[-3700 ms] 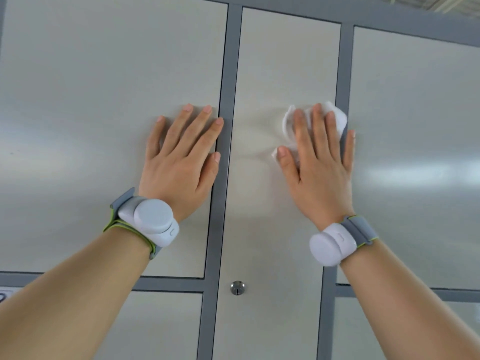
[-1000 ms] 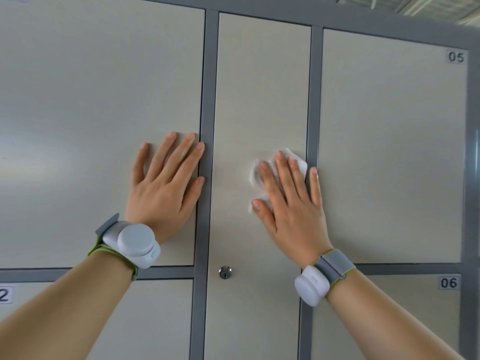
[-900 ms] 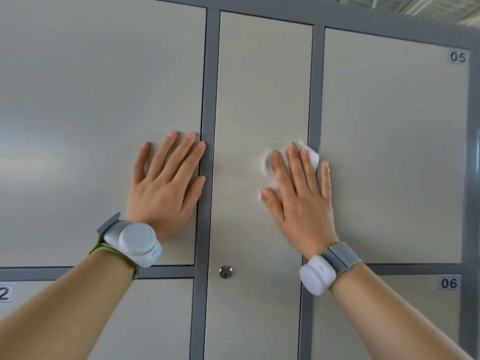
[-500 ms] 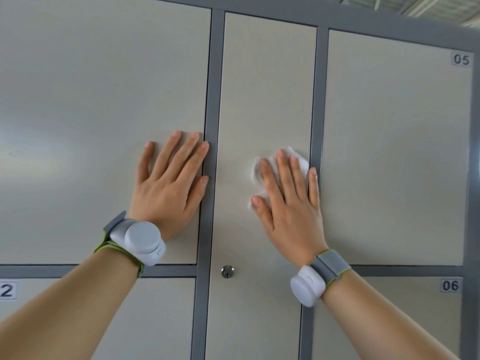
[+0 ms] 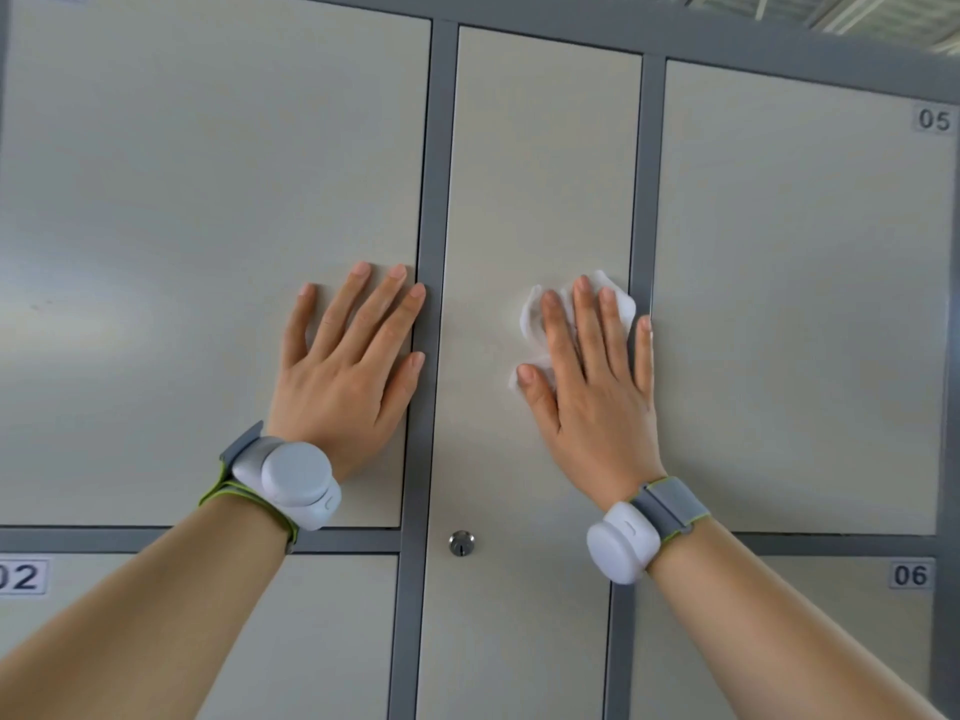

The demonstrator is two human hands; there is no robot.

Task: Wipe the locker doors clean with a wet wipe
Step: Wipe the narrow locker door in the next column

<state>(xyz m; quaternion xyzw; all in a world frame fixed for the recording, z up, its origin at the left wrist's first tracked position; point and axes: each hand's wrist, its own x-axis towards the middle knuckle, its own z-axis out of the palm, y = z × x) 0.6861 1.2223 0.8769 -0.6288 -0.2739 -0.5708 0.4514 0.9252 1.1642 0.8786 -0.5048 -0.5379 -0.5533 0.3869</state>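
The right hand (image 5: pixel 592 392) lies flat with its fingers straight and slightly spread, pressing a crumpled white wet wipe (image 5: pixel 531 315) against the narrow middle door (image 5: pixel 540 163). The wipe shows past the fingertips and beside the thumb, and the little finger rests on the grey frame strip (image 5: pixel 640 200) at that door's right edge. The left hand (image 5: pixel 348 376) is also flat and holds nothing. Its palm is on the wide left door (image 5: pixel 208 200), and its index fingertip and thumb reach the grey upright (image 5: pixel 434 148) between the two doors. The hands are apart, each on its own panel at about the same height. Each wrist carries a white rounded device on a grey and green strap, one on the left (image 5: pixel 293 483) and one on the right (image 5: pixel 626 543). Below the hands, a small round keyhole lock (image 5: pixel 461 543) sits at the left edge of the middle door. To the right is a door labelled 05 (image 5: pixel 934 119), with 06 (image 5: pixel 910 575) under it. At the lower left, a label reading 02 (image 5: pixel 20 577) is partly cut off by the edge of the view.
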